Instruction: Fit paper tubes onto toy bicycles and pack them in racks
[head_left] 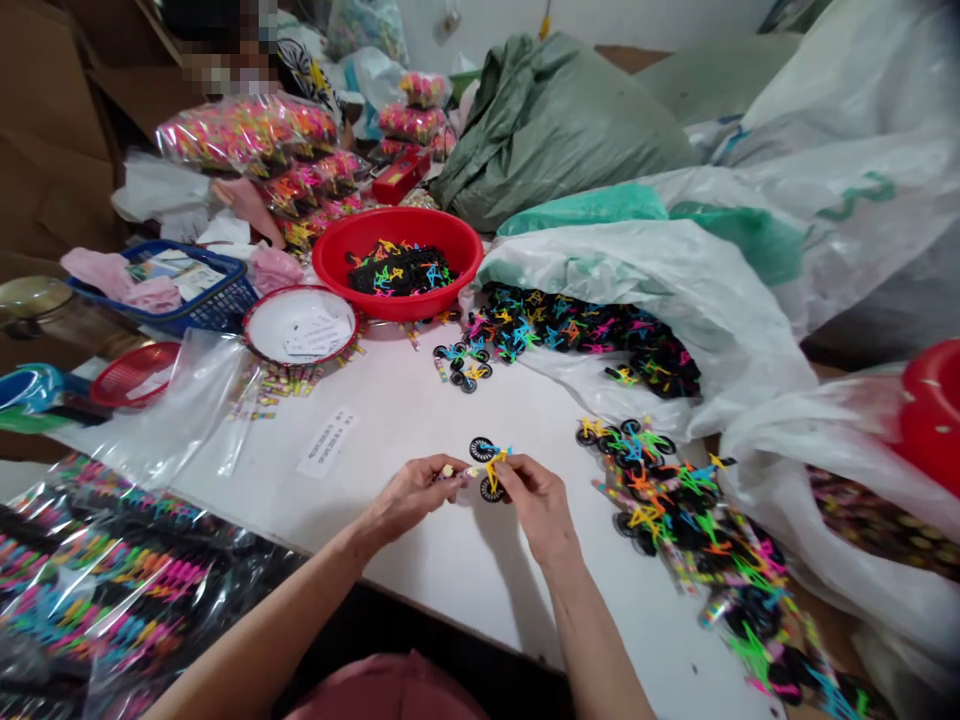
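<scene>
Over the white table, my right hand [538, 498] pinches a small toy bicycle [491, 462] with a yellow frame, a bit of blue and black spoked wheels. Facing it, my left hand [411, 492] is closed on a small pale tube [471, 472] with coloured contents, its end touching or very close to the bicycle's frame. More may sit inside the left fingers, but they hide it. To the right of my hands lies a loose pile of toy bicycles [645, 480] mixed with similar tubes. A few other bicycles [466, 362] lie farther back.
A red basin [324, 262] of bicycles stands at the back, beside a white-lined tray [279, 320]. More bicycles spill from a white sack [720, 310]. Blue basket [238, 290] at left; bagged bicycles [112, 590] at lower left. A printed label [327, 442] lies on the table [300, 510].
</scene>
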